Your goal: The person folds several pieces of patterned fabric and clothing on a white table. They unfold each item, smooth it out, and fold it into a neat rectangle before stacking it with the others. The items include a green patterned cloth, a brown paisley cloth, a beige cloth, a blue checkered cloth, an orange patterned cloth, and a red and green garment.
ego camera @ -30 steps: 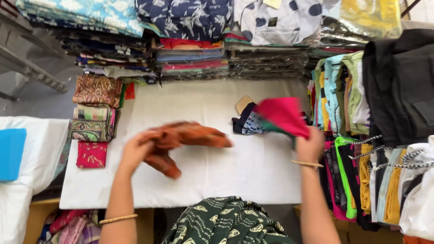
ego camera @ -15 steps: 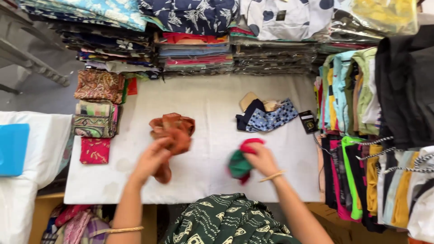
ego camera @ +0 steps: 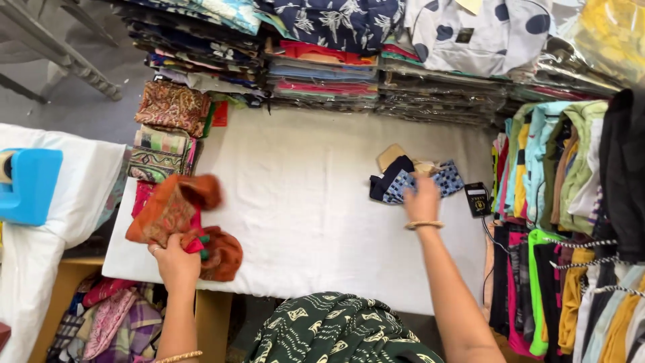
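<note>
Desk (ego camera: 302,202): white cloth cover. Near left, orange-brown patterned cloth (ego camera: 171,212) w/ bits of red, pink & green. Right, navy & blue-checked fabric (ego camera: 410,181) over tan card. Far: folded stack (ego camera: 322,77) in red, blue, pink; navy leaf-print fabric (ego camera: 339,20). Far left: bright blue box (ego camera: 30,185).

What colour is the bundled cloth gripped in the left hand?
Rusty orange bundled cloth with red and green bits, head view.

White table (ego camera: 302,202) lies open between the hands; folded stack (ego camera: 164,138) crowds its left edge
</note>
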